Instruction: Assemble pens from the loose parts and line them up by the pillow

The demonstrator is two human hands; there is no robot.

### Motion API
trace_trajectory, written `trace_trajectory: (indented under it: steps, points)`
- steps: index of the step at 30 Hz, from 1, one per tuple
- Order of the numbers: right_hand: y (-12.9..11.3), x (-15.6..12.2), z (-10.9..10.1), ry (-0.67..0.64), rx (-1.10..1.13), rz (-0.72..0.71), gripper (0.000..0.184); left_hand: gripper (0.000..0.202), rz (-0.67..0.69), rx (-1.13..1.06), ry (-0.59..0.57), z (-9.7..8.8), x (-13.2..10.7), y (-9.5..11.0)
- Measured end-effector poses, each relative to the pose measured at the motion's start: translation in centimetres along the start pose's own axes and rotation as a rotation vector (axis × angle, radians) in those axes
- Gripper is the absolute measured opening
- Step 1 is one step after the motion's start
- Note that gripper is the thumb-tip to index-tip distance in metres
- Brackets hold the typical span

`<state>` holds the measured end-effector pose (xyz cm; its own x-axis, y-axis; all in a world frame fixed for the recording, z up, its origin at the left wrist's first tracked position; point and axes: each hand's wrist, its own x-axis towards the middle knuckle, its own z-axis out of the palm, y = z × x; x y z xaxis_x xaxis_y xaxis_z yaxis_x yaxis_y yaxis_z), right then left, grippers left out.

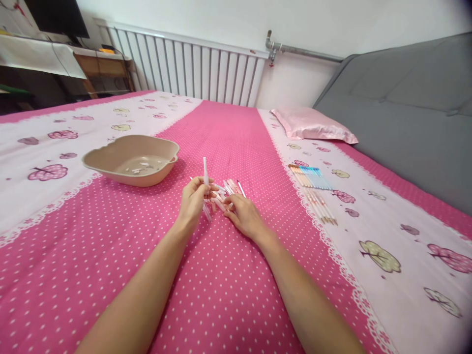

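Observation:
My left hand (193, 200) is closed around a slim white pen barrel (205, 169), which stands nearly upright out of the fingers. Just right of it, my right hand (242, 212) reaches into a loose pile of pen parts (220, 199) in white, pink and clear plastic. Its thumb and fingertips come together at the pile's edge; what they pinch, if anything, is too small to make out. A dark-tipped white stick (241, 189) lies at the far side of the pile. Both hands partly cover the pieces.
Left of the pile sits a beige basin (147, 169) with small white pieces inside. A row of blue and orange-capped pens (310, 177) and several white-and-pink pens (320, 207) lie on the right. Farther back are a pink pillow (313, 124), a grey headboard (405, 93) and a radiator (191, 69).

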<state>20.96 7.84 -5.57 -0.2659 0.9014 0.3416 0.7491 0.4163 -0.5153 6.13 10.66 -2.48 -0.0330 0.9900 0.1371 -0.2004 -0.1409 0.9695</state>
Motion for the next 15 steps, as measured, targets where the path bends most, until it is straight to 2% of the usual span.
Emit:
trace_trajectory:
  steps: [12,15]
  points:
    - [0.21,0.15,0.44,0.022,0.066,-0.124,0.025,0.015,0.013,0.006,-0.006,-0.07,-0.02,-0.01]
    - [0.03,0.16,0.30,0.041,0.080,-0.099,0.017,0.016,0.015,0.008,-0.005,-0.09,0.00,-0.07]
